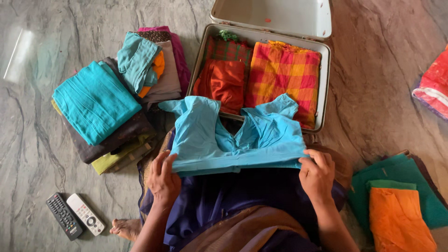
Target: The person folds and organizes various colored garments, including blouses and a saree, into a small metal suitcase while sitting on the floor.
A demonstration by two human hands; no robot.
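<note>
Draped over my lap is the blue blouse [233,140], spread flat with its sleeves pointing toward the open suitcase [324,84]. My left hand [163,179] has its grip clamped on the lower left hem, and my right hand [317,175] pinches the lower right corner, fingers curled over the edge. Inside the suitcase sit an orange-checked cloth [282,74] and a red folded piece [224,81]. Thumbs are probably tucked under the fabric; I can't quite see. Risk now: thin cloth could slide off my knees onto the floor [37,130] if one pinch loosens, or crease unevenly.

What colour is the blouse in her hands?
Light blue blouse, plain, seen clearly in the head view.
</note>
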